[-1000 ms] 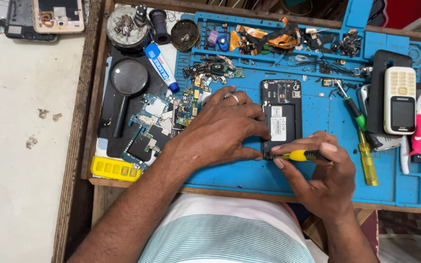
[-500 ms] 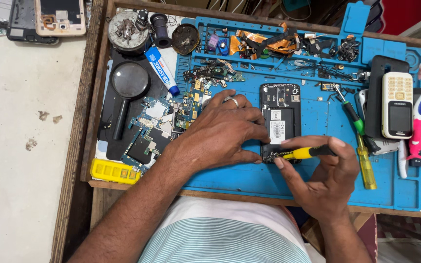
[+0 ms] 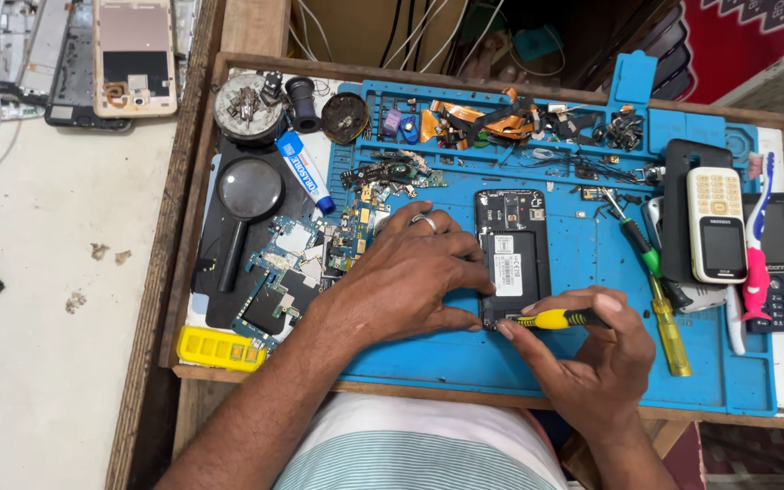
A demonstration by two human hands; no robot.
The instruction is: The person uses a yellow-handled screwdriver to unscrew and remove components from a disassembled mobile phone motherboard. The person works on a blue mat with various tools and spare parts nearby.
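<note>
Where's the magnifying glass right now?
In the head view, the magnifying glass lies on the black pad at the tray's left side, beside the glue tube, left of the left hand.

The right hand [image 3: 592,358] has slid a little down the yellow screwdriver [image 3: 551,318], and the tool now lies flatter, with more of its yellow handle showing past the fingers. Its tip has moved closer to the left hand's [image 3: 410,277] thumb, at the black phone's [image 3: 512,257] bottom edge.

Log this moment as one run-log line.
left hand: steadies opened phone | right hand: holds yellow screwdriver, tip at phone's lower edge | surface: blue mat
</note>
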